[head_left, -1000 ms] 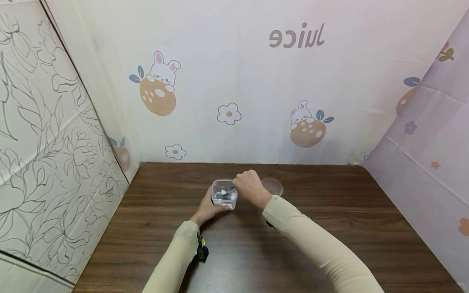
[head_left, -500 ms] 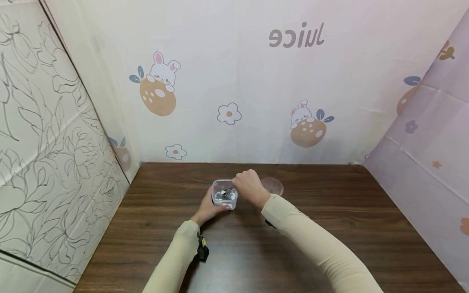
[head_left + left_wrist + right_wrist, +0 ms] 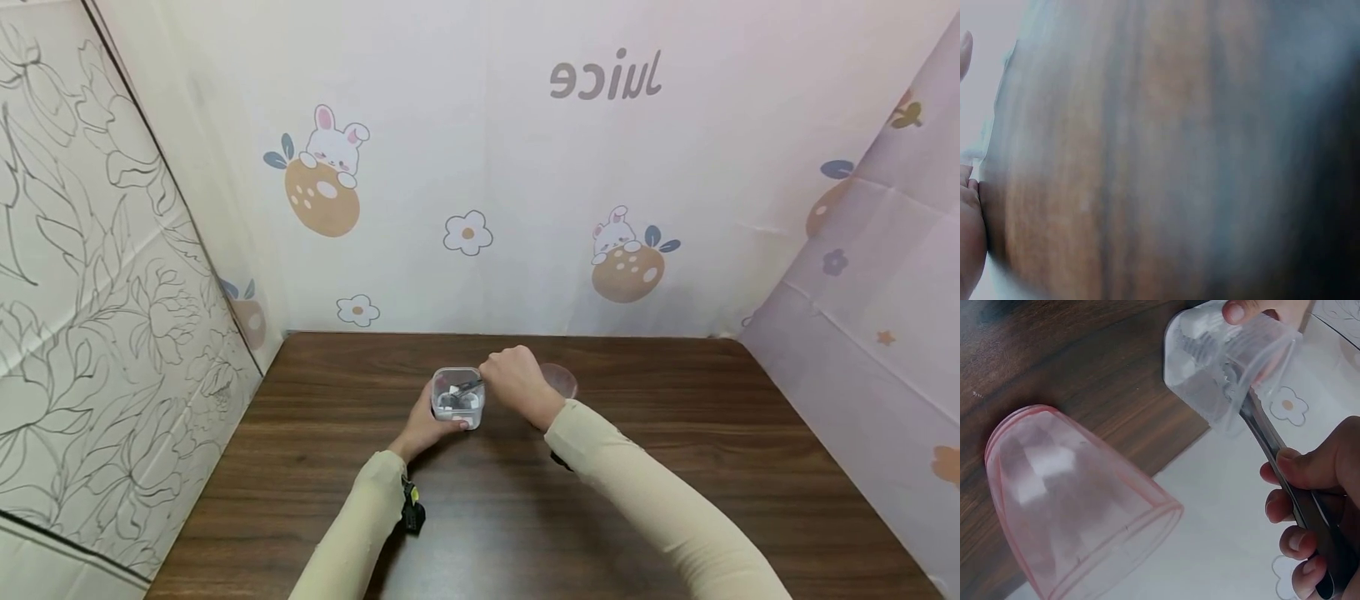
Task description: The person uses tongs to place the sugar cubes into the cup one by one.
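Observation:
A clear square-rimmed container (image 3: 459, 417) with white pieces inside stands on the table, and the left hand (image 3: 425, 427) grips it round its left and near sides. Curled round a dark metal utensil (image 3: 1266, 434), the right hand (image 3: 1325, 500) holds it with the far end down inside the container (image 3: 1194, 369). From above, the right hand (image 3: 519, 383) is just right of the container's rim. A pinkish transparent cup (image 3: 1072, 500) stands close by; in the head view the cup (image 3: 561, 379) is partly behind the right hand. The left wrist view shows mostly blurred wood and part of the hand.
The brown wooden table (image 3: 675, 450) ends at a printed cloth wall (image 3: 480, 167) behind, with further cloth walls at the left (image 3: 112, 292) and right (image 3: 885, 275). A black device (image 3: 412, 510) is strapped to the left wrist.
The right hand has shifted slightly to the right, and the utensil in it has changed its angle a little inside the container. The left hand and container stay where they were.

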### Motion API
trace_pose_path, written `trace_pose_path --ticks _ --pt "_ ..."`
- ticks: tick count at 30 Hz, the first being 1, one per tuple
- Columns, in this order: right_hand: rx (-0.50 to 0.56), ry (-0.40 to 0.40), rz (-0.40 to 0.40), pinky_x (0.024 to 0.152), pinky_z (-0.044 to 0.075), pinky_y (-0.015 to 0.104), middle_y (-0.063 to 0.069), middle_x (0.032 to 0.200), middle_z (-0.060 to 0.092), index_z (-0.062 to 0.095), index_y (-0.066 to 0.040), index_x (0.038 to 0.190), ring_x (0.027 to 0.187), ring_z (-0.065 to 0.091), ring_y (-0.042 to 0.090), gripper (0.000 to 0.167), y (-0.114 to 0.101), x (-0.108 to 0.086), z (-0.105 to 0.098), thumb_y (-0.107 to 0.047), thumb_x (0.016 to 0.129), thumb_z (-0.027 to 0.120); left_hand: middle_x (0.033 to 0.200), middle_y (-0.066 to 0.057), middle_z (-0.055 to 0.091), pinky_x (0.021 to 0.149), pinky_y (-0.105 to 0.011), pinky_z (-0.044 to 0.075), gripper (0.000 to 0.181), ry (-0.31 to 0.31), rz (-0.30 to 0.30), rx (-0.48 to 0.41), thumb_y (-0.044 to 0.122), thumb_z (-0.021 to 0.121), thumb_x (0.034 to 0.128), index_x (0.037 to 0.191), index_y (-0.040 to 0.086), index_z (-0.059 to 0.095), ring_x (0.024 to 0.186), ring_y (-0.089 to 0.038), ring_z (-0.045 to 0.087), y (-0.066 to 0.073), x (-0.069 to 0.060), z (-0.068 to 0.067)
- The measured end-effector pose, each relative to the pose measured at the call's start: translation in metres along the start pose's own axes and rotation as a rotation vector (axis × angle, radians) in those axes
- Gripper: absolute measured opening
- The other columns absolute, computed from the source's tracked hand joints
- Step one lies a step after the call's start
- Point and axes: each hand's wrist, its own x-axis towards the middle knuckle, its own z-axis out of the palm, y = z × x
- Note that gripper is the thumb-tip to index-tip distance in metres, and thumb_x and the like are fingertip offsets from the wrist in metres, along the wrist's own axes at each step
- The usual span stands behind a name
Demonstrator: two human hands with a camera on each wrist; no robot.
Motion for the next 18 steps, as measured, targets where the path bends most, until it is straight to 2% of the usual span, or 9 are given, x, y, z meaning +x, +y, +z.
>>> trace_pose_path --ticks 7,9,12,18 --pt "0.045 0.006 -0.009 0.039 0.039 0.03 -0.002 0.054 0.055 0.064 -0.018 0.059 0.043 0.045 0.012 0.02 0.007 -0.009 -0.012 -0.004 0.073 0.068 0.134 -0.017 0.049 0.104 -0.045 0.032 0.098 0.002 0.0 0.009 0.002 0.087 0.0623 0.144 0.003 0.033 0.121 -0.031 0.046 0.0 -0.001 0.0" --pt "0.05 0.003 -0.007 0.038 0.039 0.031 -0.002 0.054 0.056 0.063 -0.018 0.058 0.043 0.045 0.012 0.019 0.008 -0.012 -0.015 -0.007 0.072 0.069 0.134 -0.019 0.049 0.103 -0.047 0.032 0.098 -0.002 0.014 0.012 0.002 0.087 0.0625 0.144 0.002 0.033 0.12 -0.032 0.046 0.0 -0.001 0.001" --pt "0.054 -0.007 -0.001 0.038 0.038 0.031 -0.002 0.053 0.055 0.059 -0.018 0.055 0.042 0.043 0.011 0.021 0.011 -0.015 -0.021 -0.009 0.07 0.07 0.134 -0.018 0.049 0.104 -0.046 0.032 0.098 0.001 0.002 0.015 0.002 0.088 0.0621 0.144 0.003 0.033 0.121 -0.032 0.045 0.0 -0.001 0.001" --pt "0.06 -0.024 0.016 0.037 0.033 0.028 -0.004 0.048 0.045 0.049 -0.018 0.049 0.045 0.028 0.008 0.03 0.02 -0.023 -0.033 -0.01 0.068 0.071 0.133 -0.022 0.048 0.104 -0.048 0.031 0.097 -0.001 0.005 0.02 0.002 0.087 0.0635 0.144 0.001 0.031 0.12 -0.035 0.045 0.001 -0.001 0.0"
